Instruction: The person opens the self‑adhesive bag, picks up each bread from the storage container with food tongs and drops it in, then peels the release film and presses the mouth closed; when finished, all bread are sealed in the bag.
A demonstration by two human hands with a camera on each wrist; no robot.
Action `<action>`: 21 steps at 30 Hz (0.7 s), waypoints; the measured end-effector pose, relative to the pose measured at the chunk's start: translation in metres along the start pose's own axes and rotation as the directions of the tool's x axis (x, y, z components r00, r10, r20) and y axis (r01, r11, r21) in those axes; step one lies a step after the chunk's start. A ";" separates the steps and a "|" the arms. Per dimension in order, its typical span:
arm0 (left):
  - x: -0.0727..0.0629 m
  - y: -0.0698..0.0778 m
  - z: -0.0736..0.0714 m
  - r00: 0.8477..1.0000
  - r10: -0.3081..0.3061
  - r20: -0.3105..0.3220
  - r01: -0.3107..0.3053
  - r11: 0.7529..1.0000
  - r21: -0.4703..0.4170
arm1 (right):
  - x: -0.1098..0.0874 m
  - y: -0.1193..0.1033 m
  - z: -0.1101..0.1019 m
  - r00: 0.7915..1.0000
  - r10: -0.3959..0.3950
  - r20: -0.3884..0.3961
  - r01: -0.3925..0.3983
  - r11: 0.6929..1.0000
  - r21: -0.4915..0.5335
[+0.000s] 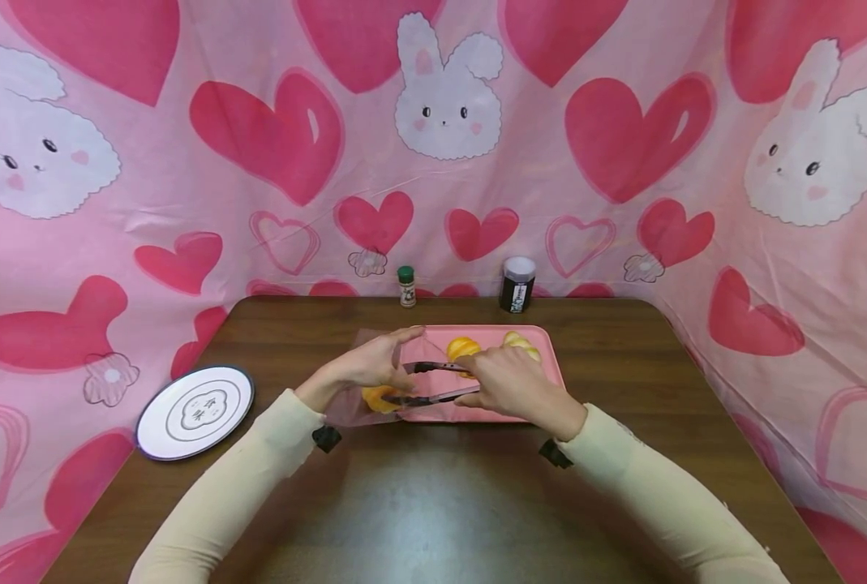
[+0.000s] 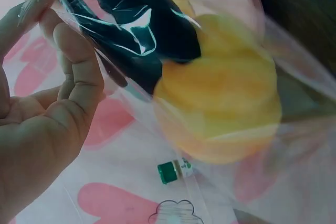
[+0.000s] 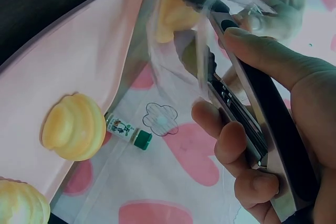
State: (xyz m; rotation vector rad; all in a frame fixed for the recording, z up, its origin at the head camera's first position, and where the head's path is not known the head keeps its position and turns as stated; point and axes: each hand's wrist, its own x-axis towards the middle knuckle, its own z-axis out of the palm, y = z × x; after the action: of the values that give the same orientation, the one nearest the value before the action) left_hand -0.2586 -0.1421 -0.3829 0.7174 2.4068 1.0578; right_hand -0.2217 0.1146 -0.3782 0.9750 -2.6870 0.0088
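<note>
My right hand (image 1: 513,385) grips metal tongs (image 3: 257,95) with dark tips. In the left wrist view the tips reach into a clear plastic bag (image 2: 310,161), against an orange-yellow bread roll (image 2: 226,103) inside it. My left hand (image 1: 371,363) pinches the bag near its mouth, thumb and fingers around the film. Both hands are over the left part of a pink tray (image 1: 542,334). On that tray lie another orange-yellow roll (image 3: 73,127) and a paler roll (image 3: 21,203). The exact contact between tips and bagged roll is blurred by the film.
A white plate (image 1: 159,426) with a dark rim and printed centre lies at the table's left. Along the back edge stand a small green-capped shaker bottle (image 1: 407,288) and a black jar (image 1: 517,292) with a pale lid. Heart-patterned pink cloth (image 1: 448,186) hangs around the wooden table (image 1: 623,357).
</note>
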 end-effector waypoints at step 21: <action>0.005 0.000 0.000 0.999 0.002 -0.046 -0.001 1.000 0.027 | 0.005 -0.001 -0.004 0.986 0.098 0.138 -0.109 0.991 0.075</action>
State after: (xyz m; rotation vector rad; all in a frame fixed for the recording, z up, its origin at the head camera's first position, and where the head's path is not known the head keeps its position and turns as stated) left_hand -0.2630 -0.1396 -0.3838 0.7116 2.4644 1.0547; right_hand -0.2238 0.1112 -0.3729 0.8873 -2.8789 0.0791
